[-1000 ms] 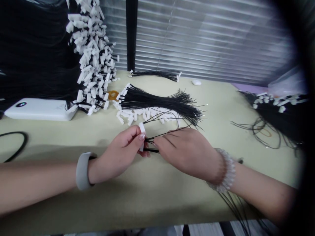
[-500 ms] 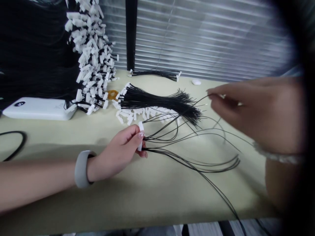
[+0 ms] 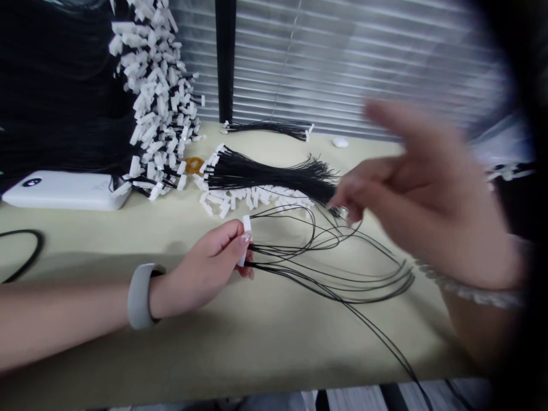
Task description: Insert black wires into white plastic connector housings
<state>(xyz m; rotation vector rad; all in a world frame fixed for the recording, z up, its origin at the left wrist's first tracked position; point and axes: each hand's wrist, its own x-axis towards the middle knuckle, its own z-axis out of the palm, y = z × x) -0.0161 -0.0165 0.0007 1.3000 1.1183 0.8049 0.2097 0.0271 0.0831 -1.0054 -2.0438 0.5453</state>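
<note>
"Two hands over a pale green table (image 3: 274, 348). Reading from the middle of the view, what lies furthest left?"

"At nine o'clock, a coil of black cable (image 3: 25, 251), then a white power bank (image 3: 64, 189). At ten o'clock stands a tall heap of white connectors (image 3: 156, 97) on black wires."

"And the left hand (image 3: 201, 268)?"

"Clenched, its fingers grasping a narrow white connector (image 3: 246, 224) upright just left of centre, a grey wristband (image 3: 139, 295) on the wrist. Black wires (image 3: 334, 279) loop from the connector toward three o'clock."

"Twelve o'clock?"

"A wire bundle (image 3: 274, 177) lying over loose white connector pieces (image 3: 252, 200)."

"The right hand (image 3: 428, 205)?"

"Blurred at two o'clock, fingers spread, fingertips (image 3: 342, 201) beside the bundle. I cannot tell whether they grasp anything. A beaded bracelet (image 3: 471, 291) circles the wrist."
</note>
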